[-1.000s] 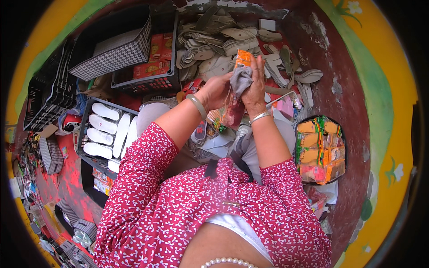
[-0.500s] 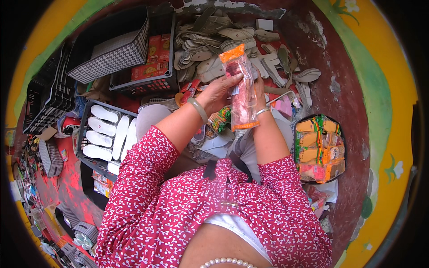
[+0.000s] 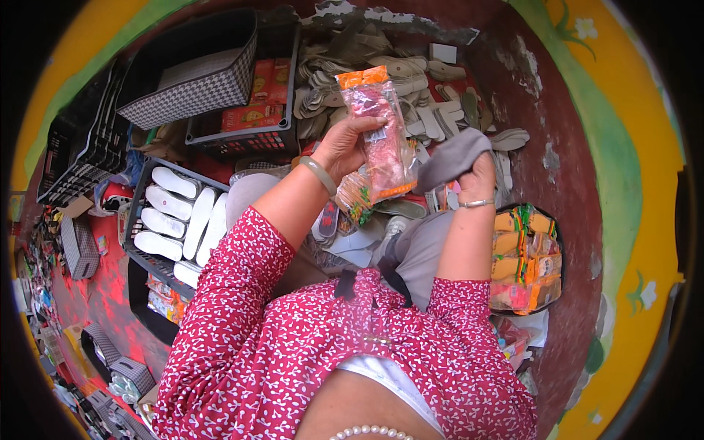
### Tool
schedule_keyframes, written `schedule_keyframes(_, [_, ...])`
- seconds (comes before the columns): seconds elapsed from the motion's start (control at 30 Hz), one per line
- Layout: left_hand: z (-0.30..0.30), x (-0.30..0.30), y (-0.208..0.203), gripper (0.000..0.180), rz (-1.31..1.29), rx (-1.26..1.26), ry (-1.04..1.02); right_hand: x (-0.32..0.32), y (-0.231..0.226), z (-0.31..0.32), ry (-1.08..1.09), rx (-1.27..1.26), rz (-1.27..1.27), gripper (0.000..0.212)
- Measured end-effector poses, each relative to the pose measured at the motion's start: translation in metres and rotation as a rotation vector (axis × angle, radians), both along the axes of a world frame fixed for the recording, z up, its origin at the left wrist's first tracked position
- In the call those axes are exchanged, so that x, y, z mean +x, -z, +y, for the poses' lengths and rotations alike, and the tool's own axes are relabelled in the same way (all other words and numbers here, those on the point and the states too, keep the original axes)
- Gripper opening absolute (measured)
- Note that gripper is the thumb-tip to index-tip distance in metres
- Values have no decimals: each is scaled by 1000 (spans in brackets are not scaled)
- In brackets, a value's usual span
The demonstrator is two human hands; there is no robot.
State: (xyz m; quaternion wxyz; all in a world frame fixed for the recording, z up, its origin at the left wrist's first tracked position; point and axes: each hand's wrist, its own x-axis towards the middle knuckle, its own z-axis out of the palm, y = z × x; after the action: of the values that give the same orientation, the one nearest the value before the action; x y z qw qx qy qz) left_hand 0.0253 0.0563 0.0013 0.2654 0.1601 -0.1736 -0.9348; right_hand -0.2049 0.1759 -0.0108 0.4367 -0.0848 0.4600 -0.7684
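My left hand (image 3: 346, 147) is closed on a clear plastic packet (image 3: 383, 165) with orange ends and pinkish, fuzzy-looking contents; its thumb presses the front. The packet stands tilted above my lap. To the right of it, my right hand (image 3: 480, 180) grips one end of a dark grey insole (image 3: 449, 161). The insole bends toward the packet's lower right side; whether they touch I cannot tell. Behind both hands lies a large heap of loose insoles (image 3: 396, 66) in beige and grey. Small green and orange packets (image 3: 356, 205) lie just below the held packet.
At left, a dark crate (image 3: 139, 253) holds white insoles (image 3: 167, 221). Behind it, a houndstooth-patterned basket (image 3: 194, 95) rests on a black crate (image 3: 242, 143) with red boxes (image 3: 253, 116). At right, a dark basket (image 3: 562, 253) is filled with packaged yellow and pink insoles (image 3: 510, 246).
My right hand has left the packet and moved right, now showing a grey insole in its grip. The packet, in my left hand, has shifted slightly left.
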Motion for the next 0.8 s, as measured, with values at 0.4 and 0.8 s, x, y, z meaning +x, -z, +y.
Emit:
schedule_keyframes(0.4, [13,-10,6,35,-79,-355,143,46,-14,-10,-142,-148,-191,33])
schedule_keyframes(0.8, [7,-9,8,30,-215,-300,159,12,-7,-6,5,687,1186,34])
